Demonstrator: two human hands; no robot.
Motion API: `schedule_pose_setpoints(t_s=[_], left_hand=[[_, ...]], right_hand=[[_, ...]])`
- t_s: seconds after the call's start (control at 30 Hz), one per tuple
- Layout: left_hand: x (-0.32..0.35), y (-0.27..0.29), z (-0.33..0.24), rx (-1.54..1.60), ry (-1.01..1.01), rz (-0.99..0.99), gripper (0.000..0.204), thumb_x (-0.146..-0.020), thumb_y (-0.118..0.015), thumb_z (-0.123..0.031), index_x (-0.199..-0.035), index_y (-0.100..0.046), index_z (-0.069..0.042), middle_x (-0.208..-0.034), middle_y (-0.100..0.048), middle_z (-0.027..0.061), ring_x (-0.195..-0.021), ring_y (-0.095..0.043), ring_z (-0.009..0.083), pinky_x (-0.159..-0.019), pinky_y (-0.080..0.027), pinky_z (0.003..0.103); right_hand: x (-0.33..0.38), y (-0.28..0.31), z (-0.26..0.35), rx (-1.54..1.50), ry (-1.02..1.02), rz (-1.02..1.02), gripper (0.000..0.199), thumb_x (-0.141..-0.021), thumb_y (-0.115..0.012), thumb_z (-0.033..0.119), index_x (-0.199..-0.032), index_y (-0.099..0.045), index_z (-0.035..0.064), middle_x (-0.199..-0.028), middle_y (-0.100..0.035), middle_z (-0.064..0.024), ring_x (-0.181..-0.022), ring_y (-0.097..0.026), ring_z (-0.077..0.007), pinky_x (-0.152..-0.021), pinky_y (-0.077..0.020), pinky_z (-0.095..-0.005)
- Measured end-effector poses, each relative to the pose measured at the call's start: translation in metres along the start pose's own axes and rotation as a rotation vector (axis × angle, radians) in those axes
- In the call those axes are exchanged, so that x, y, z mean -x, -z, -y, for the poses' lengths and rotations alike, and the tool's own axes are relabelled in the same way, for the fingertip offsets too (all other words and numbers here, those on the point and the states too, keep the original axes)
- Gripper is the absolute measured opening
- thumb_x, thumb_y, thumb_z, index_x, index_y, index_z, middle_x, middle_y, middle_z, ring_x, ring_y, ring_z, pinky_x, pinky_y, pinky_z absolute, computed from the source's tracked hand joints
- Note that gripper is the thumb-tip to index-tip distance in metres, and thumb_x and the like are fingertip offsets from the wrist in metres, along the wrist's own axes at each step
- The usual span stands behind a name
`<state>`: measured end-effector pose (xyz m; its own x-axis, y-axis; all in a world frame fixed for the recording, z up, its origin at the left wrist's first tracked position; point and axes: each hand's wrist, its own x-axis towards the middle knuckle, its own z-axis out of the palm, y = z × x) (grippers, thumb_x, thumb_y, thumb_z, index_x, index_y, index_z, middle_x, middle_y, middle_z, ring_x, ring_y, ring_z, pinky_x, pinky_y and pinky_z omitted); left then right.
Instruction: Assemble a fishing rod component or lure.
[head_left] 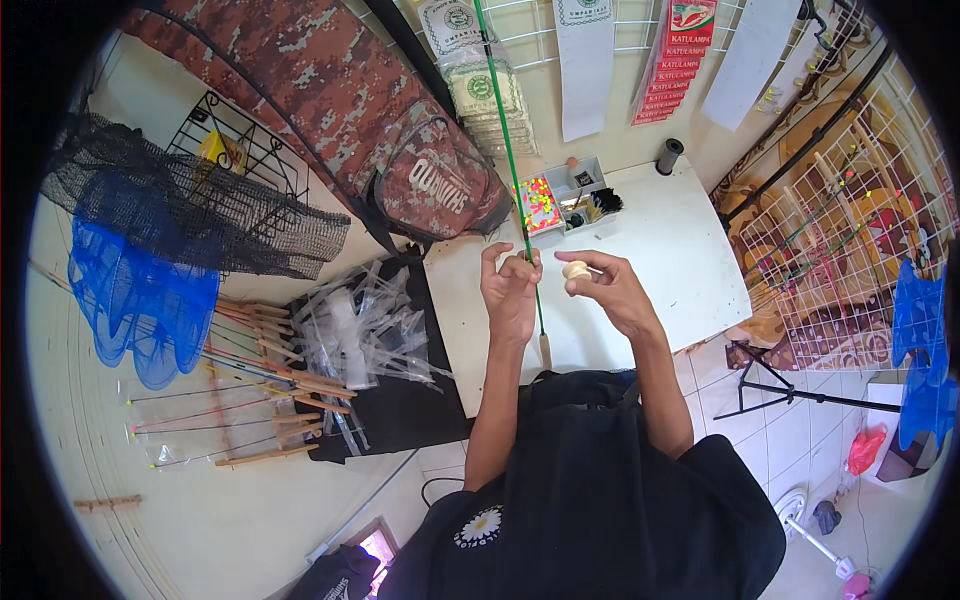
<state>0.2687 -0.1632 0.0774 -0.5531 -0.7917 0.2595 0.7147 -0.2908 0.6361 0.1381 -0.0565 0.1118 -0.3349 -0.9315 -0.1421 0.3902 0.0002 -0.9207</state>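
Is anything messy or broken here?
Nothing looks broken. The clear plastic bags lie in a loose, jumbled heap on the black cloth left of the white table, rather than stacked.

- A thin green fishing rod (508, 150) runs as a long straight line from the far top of the view down toward the person, slightly slanted to the right. Its pale wooden butt end (545, 350) hangs over the white table's near part; the fingers of the left hand (511, 290) pinch the rod's lower stretch.
- A small cream-coloured spool (576, 270), round and squat, sits just right of the rod, pinched between the fingertips of the right hand (615, 292) above the table.
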Motion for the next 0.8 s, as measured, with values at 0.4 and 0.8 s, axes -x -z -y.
schedule_pose_setpoints(t_s=[0.4,0.8], left_hand=[[-0.004,0.007,-0.007,0.044,-0.021,-0.038,0.044,-0.086,-0.071,-0.012,-0.121,-0.044,-0.007,-0.074,-0.056,0.0012,-0.090,-0.054,0.0195,-0.081,-0.040,0.035],[-0.007,0.008,-0.013,-0.043,-0.032,-0.058,0.040,-0.089,-0.068,-0.013,-0.120,-0.045,-0.008,-0.075,-0.054,0.0008,-0.085,-0.051,0.0173,-0.081,-0.039,0.033]], right_hand=[[0.030,0.055,-0.022,0.033,0.067,-0.165,0.035,-0.085,-0.056,-0.003,-0.119,-0.057,-0.0022,-0.115,-0.062,-0.0182,-0.087,-0.064,-0.0179,-0.085,-0.0549,-0.0317],[0.070,0.134,-0.006,-0.008,0.105,-0.401,0.030,-0.092,-0.054,0.010,-0.118,-0.054,-0.0039,-0.113,-0.061,-0.0208,-0.094,-0.064,-0.0225,-0.089,-0.0523,-0.0336]])
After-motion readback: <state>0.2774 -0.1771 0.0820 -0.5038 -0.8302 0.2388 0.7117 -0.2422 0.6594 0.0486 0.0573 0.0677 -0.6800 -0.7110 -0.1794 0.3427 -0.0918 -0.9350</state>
